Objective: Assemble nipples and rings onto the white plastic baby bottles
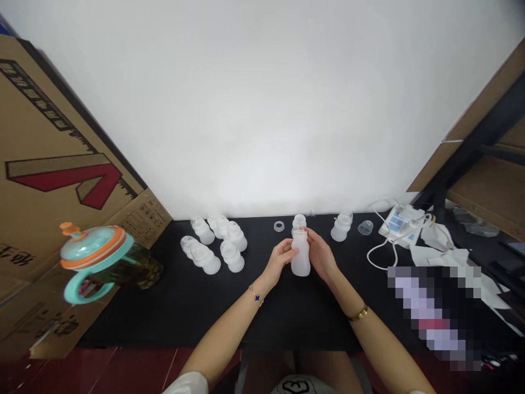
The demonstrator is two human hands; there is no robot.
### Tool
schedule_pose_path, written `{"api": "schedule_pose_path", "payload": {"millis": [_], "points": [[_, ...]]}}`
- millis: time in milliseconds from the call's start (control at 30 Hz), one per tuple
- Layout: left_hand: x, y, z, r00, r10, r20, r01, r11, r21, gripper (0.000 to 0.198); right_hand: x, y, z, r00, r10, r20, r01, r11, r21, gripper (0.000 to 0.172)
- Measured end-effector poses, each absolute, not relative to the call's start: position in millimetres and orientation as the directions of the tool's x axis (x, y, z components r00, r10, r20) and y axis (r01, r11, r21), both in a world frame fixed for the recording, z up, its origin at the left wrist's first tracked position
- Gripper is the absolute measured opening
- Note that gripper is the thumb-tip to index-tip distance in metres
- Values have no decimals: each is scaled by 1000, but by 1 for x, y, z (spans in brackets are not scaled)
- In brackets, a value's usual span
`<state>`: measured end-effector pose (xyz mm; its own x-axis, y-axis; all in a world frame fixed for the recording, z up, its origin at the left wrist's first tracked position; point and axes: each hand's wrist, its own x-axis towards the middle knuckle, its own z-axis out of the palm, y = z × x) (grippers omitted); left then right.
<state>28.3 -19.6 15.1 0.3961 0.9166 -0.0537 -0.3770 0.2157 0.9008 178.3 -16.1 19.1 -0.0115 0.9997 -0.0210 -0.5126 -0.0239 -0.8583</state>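
Note:
Both my hands hold one white frosted baby bottle (301, 257) upright on the black table (197, 306). My left hand (280, 258) grips its left side, fingers curled around the body. My right hand (319, 253) wraps the right side up near the neck and nipple. Several similar white bottles (213, 246) lie and stand in a cluster to the left. Another bottle (341, 226) stands to the right, behind my right hand. A small clear ring (279, 226) lies by the wall, and a clear cap (365, 227) lies further right.
A teal and orange lidded jug (96, 257) stands at the left, in front of a large cardboard box (53, 180). A white device with a cable (400, 224) and white papers lie at the right, by a dark shelf frame (471, 148). A white wall is behind.

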Motion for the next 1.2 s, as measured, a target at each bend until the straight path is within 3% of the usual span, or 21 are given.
{"api": "schedule_pose_path", "payload": {"millis": [1200], "points": [[27,-17,14,422,905,-52,-369,224,902,37,178,-17,16,-25,999,-28,-513,-37,-857,38]]}}
